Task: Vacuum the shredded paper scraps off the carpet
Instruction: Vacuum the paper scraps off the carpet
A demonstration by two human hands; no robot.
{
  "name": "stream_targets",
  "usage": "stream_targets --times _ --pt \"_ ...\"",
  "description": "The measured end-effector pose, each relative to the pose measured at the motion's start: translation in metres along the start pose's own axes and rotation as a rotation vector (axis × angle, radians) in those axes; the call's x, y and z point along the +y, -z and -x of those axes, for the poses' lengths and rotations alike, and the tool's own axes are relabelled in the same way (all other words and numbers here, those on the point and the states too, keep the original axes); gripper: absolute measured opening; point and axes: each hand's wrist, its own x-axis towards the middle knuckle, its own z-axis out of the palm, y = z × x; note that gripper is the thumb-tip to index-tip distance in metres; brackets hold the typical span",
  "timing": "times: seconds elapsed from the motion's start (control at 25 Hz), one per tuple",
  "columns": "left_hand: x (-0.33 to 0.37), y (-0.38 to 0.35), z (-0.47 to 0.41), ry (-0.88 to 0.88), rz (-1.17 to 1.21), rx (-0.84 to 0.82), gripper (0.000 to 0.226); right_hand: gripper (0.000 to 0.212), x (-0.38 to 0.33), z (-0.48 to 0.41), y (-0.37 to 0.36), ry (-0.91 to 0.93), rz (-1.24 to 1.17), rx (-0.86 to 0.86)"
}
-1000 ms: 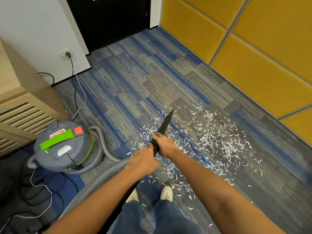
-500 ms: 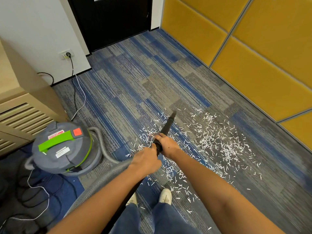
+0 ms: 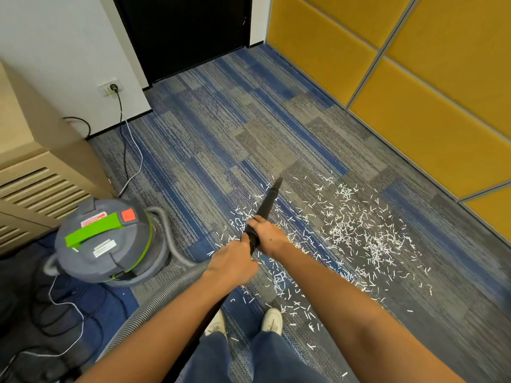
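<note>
While my left grip (image 3: 235, 262) and right grip (image 3: 269, 234) clasp the nozzle (image 3: 269, 199), the job looks barely begun. Scraps (image 3: 367, 240) cover the carpet (image 3: 221, 120).

Both hands (image 3: 250, 251) grip black nozzle (image 3: 266, 204) over paper scraps (image 3: 359, 239).

Both arms outstretched, left hand (image 3: 233, 264) behind right hand (image 3: 267, 234), fingers (image 3: 253, 221) curled.

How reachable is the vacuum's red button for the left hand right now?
Probably yes, but not at once. The left hand grips the black wand behind the right hand, so it must let go first. The red button sits uncovered atop the canister, off to its left.
</note>
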Motion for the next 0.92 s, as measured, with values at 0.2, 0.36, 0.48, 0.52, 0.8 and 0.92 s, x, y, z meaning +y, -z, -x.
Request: stream_targets --times 0.2,0.36,0.48,0.52,0.8,0.92 --pt "-0.011 0.004 0.003 0.044 0.039 0.018 0.056 0.050 -0.016 -0.013 0.001 0.079 0.001 -0.015" --pt "-0.003 0.006 -0.001 0.037 0.033 0.010 0.052 0.053 -0.008 -0.012 0.005 0.065 -0.013 -0.020" --pt "0.014 0.004 -0.009 0.004 0.009 -0.001 0.047 0.049 0.014 -0.006 0.010 0.022 -0.017 -0.007" --pt "0.021 0.002 -0.013 -0.009 0.010 -0.008 0.047 0.050 0.023 -0.004 0.012 0.006 -0.024 -0.004" --pt "0.070 -0.004 -0.034 -0.078 -0.054 -0.017 0.060 0.054 0.077 0.010 0.023 -0.076 -0.046 0.026" --pt "0.085 -0.005 -0.040 -0.076 -0.048 -0.021 0.060 0.055 0.093 0.010 0.029 -0.071 -0.051 0.041"
